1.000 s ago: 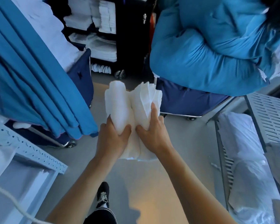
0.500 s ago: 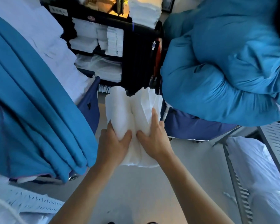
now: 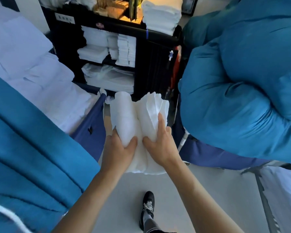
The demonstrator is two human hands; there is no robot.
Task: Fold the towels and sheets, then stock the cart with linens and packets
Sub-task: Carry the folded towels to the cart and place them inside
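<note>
Squarely between both hands' grip: towels (image 3: 138, 118).

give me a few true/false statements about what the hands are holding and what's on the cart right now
1. Both hands grip white folded linens. True: left hand, right hand.
2. The black cart has bare shelves. False: white linens fill them.
3. A stack of white towels sits on the cart's top. True.
4. The big bundle on the right is red. False: it is blue.
</note>
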